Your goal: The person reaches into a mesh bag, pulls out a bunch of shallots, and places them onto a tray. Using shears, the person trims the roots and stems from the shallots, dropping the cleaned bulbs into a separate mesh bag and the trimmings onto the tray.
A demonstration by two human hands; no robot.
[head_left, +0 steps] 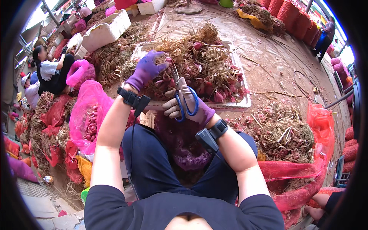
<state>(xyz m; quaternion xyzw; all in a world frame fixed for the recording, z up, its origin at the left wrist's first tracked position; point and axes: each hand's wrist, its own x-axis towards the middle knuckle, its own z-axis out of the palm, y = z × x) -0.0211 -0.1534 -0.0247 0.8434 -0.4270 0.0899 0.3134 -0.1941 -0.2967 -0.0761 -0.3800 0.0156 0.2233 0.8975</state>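
My left hand (150, 68), in a purple glove, is closed over the left part of a white tray (245, 102). Its fingertips pinch a small shallot (168, 59), mostly hidden by the glove. Scissors (196, 100) with blue handles are in my right hand (191, 102), which wears a grey and purple glove. Their blades point up and away, close beside the left fingertips. A heap of red shallots (219, 95) with dry, straw-coloured stalks fills the tray. Below the tray, a purple mesh bag (188, 157) lies between my knees.
To my left stands a pink mesh bag (90, 115) of shallots. On the right, a stalk heap (285, 134) lies by red netting (320, 126). A seated person (53, 69) is at the left, near a white foam box (107, 30). Stacked red sacks (291, 17) line the far right.
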